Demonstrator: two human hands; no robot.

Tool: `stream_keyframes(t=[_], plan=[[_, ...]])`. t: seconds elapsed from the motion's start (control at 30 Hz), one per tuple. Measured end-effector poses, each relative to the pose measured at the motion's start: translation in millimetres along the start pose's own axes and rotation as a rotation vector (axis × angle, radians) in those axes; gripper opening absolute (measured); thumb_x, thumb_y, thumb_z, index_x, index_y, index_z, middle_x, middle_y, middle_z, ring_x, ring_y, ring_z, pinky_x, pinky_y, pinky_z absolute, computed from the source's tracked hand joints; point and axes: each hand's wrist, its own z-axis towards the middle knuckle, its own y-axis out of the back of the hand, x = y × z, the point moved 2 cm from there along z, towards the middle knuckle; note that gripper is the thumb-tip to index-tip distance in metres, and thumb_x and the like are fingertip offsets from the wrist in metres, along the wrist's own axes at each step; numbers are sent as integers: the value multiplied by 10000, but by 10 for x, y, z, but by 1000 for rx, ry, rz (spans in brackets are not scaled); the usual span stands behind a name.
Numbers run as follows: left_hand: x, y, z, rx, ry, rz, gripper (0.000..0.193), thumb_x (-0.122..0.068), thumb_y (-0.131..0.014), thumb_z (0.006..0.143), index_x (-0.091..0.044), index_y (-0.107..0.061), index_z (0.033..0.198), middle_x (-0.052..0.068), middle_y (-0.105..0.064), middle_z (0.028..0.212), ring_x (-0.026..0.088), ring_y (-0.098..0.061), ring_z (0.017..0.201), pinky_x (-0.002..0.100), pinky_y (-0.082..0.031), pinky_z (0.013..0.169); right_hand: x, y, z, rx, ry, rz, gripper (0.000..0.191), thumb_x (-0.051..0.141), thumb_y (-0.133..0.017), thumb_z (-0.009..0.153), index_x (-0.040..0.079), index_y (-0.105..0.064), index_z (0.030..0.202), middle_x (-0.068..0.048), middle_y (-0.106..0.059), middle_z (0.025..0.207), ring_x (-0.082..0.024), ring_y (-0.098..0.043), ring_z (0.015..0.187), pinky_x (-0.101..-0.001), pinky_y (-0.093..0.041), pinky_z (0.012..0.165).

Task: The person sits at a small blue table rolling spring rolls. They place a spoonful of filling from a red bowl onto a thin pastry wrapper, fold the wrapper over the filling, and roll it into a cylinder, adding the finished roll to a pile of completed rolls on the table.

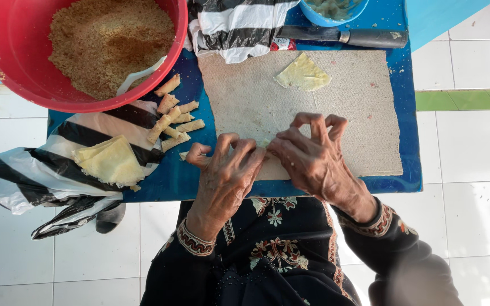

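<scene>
Pastry roll (266, 143), seemingly lengthwise left-right, under left hand (226, 170), right hand (307, 153)

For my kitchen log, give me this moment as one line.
left hand: on small roll, board edge | right hand: same, fingers curled | finished rolls: left | red bowl: crumb filling | knife: far edge

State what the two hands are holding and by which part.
Left hand and right hand pinch a small pale pastry piece on the beige board; fingers hide most of it, so the part held cannot be told.
</scene>
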Motion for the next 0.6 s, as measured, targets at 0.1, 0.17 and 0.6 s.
stream_keyframes(t=[0.1,0.17,0.6], plan=[[-1,-29,-22,-30,2,21,241,-182,-786,907,-170,-713,1136,-69,-649,1122,164,-556,1151,492,-225,936,42,22,-48,-61,34,-10,237,281,-805,878,150,-765,1071,7,-705,1088,-292,-506,1219,-546,-250,942],[4,-44,-25,-31,9,19,243,-184,-794,924,-152,-711,1150,-60,-655,1123,158,-557,1154,492,-220,943,59,9,-48,-78,45,-55,250,284,-806,872,148,-767,1078,10,-708,1121,-287,-499,1225,-544,-252,948],[-10,-58,-3,-91,26,80,249,-144,-805,917,-208,-741,1149,-100,-649,1050,140,-553,1153,458,-186,949,30,-66,-34,-72,-3,-77,235,246,-832,878,149,-777,1085,14,-684,1126,-253,-495,1226,-538,-240,1000]])
